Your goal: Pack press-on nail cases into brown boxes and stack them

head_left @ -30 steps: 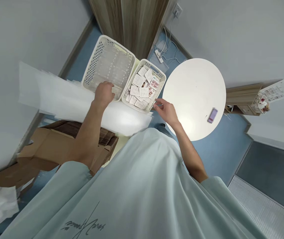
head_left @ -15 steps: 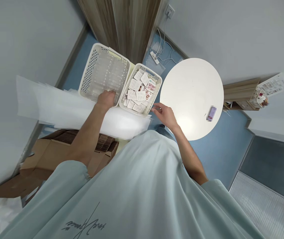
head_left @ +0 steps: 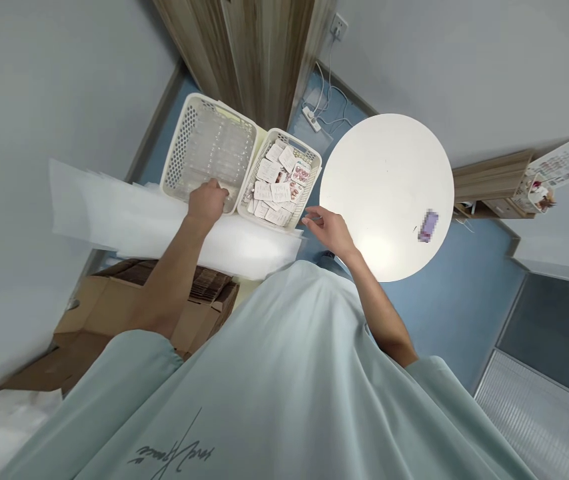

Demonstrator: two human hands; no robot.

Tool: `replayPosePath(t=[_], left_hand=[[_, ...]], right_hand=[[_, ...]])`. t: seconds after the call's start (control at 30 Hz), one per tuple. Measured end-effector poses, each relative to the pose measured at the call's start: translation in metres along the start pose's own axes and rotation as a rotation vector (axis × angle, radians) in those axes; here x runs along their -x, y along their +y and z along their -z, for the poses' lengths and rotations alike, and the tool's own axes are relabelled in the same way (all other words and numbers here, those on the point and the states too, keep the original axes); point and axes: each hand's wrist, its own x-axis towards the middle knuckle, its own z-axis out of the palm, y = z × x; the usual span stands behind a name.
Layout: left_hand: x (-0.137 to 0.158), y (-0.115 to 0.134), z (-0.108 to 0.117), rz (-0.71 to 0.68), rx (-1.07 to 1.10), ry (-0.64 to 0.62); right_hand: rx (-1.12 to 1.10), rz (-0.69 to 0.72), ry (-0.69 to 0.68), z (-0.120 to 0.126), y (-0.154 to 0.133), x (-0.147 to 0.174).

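My left hand (head_left: 208, 201) reaches over the near side of a white basket (head_left: 172, 160) holding rows of clear plastic cases (head_left: 217, 150). Its fingers are curled on one of these cases, though the hand hides most of the grip. A smaller white basket (head_left: 317, 167) stands right beside the first, filled with white printed cards (head_left: 280, 193), some showing reddish oval pieces. Just to the right of this second basket, my right hand (head_left: 332, 230) hovers with thumb and fingers apart and nothing in it.
A round white table (head_left: 384, 173) is on the right, with a blurred purple object (head_left: 428, 225) on it. White sheets (head_left: 129, 220) lie before the baskets, above cardboard boxes (head_left: 109, 300). A power strip (head_left: 310, 119) with cables lies on the floor near the wooden cabinet (head_left: 244, 60).
My left hand has shifted slightly left and up within the near part of the larger basket. The right hand has stayed almost still. The view has turned a little.
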Motion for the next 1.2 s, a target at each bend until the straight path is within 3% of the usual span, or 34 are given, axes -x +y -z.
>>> replayPosePath(t=[0.1,0.23,0.4,0.57,0.83,1.03,1.2], left_hand=[[0.005,0.005,0.008,0.03,0.019,0.02],[0.024,0.019,0.031,0.069,0.115,0.149],[0.055,0.062,0.063,0.016,0.286,0.283],[0.08,0.138,0.07,-0.111,0.533,0.234],[0.107,0.279,0.043,-0.355,0.858,0.039],[0.115,0.363,0.018,-0.351,0.959,-0.036],[0.126,0.415,0.005,-0.366,0.947,-0.094]], right_hand=[[-0.006,0.009,0.001,0.002,0.003,0.005],[-0.033,0.024,0.011,0.009,0.011,0.014],[-0.087,0.045,0.036,0.022,0.026,0.028],[-0.191,0.09,0.043,0.045,0.045,0.049],[-0.295,0.07,0.112,0.102,0.105,0.094],[-0.435,0.076,0.179,0.143,0.171,0.132],[-0.496,0.006,0.263,0.162,0.214,0.154]])
